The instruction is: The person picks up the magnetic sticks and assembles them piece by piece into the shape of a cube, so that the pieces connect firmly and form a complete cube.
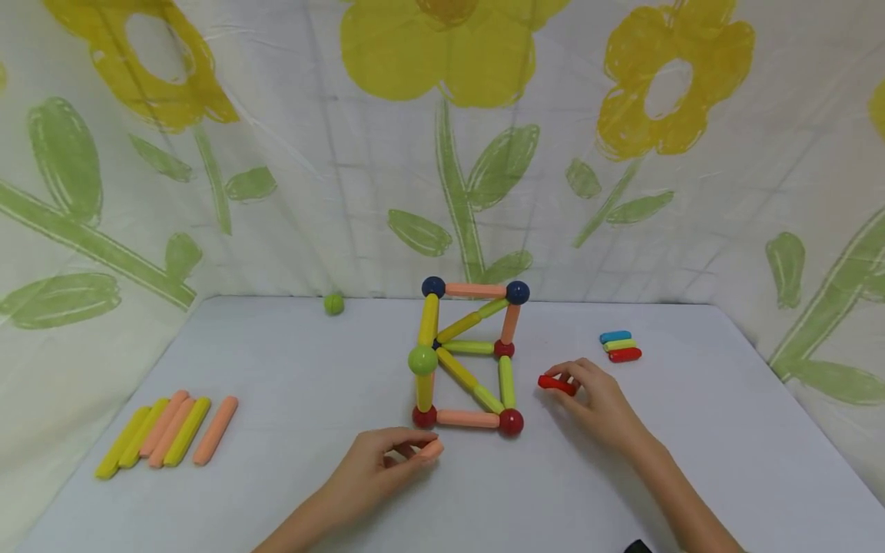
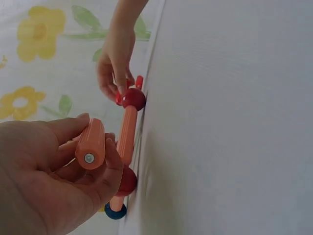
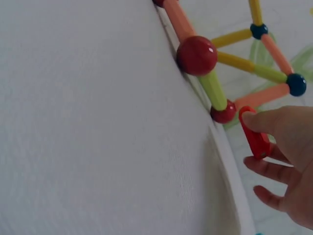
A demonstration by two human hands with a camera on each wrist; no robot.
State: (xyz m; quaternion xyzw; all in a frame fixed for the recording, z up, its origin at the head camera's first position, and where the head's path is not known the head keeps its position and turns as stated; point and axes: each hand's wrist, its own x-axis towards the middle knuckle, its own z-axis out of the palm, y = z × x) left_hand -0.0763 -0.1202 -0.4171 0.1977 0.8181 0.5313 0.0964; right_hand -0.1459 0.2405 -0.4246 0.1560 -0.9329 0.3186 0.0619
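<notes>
A frame of magnetic rods and balls (image 1: pixel 469 418) stands mid-table, with red balls low, dark blue balls on top and a green ball (image 1: pixel 422 359) at its left. My left hand (image 1: pixel 376 470) pinches an orange magnetic rod (image 2: pixel 90 144) between thumb and fingers, just in front of the frame's near side; a metal tip shows at the rod's end. To the right of the frame, my right hand (image 1: pixel 600 403) pinches a short red magnetic rod (image 3: pixel 254 133) by thumb and fingertips. Neither held rod appears to touch the frame in the head view.
Several yellow and orange rods (image 1: pixel 160 430) lie side by side at the left. Short blue, lime and red rods (image 1: pixel 621 346) lie at the right. A loose green ball (image 1: pixel 334 304) sits near the back edge. Behind the table hangs a flowered curtain (image 1: pixel 290 153).
</notes>
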